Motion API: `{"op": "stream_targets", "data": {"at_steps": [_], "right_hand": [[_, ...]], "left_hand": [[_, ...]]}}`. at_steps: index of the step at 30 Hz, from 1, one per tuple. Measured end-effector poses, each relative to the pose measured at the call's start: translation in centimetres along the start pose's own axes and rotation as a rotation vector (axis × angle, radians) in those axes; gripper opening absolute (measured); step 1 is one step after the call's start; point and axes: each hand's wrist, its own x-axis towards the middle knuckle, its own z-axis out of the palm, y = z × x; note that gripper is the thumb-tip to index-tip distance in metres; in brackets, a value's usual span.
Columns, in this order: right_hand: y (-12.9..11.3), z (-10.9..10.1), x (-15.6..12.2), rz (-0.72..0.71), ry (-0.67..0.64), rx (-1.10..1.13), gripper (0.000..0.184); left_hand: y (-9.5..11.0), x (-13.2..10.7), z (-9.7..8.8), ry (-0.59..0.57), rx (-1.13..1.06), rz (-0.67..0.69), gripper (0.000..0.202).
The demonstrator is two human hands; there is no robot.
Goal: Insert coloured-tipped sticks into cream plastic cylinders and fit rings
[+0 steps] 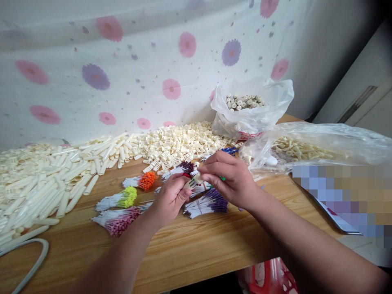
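My left hand (170, 197) and my right hand (230, 178) meet above the wooden table (190, 249), fingers pinched around a small cream plastic piece (198, 178) with thin coloured refills stuck in it. Bundles of refills lie around the hands: orange-tipped (143, 181), yellow-green (121, 199), pink (118, 221), purple (206, 203) and dark maroon (180, 169). Both hands are closed on the piece.
A heap of cream tubes (39, 179) covers the left of the table, and a pile of small cream slotted parts (180, 143) lies behind the hands. Two plastic bags (251, 108) (312, 149) of cream parts stand at the right. A flowered cloth (122, 73) hangs behind.
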Motion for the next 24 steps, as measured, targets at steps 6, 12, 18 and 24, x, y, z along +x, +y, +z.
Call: {"op": "stream_targets", "data": {"at_steps": [6,12,18,24], "right_hand": [[0.7,0.1,0.0,0.105,-0.031,0.050,0.018],[1.1,0.6,-0.2,0.120,-0.045,0.106,0.018],[1.7,0.3,-0.1,0.072,-0.047,0.171,0.010],[1.8,0.6,-0.3,0.135,-0.033,0.123,0.009]], "left_hand": [[0.5,-0.2,0.7,0.036,0.067,-0.111,0.040],[0.0,-0.1,0.9,0.210,0.252,-0.155,0.020],[-0.1,0.3,0.6,0.130,0.285,-0.062,0.022],[-0.5,0.3,0.6,0.097,0.360,-0.096,0.028]]}}
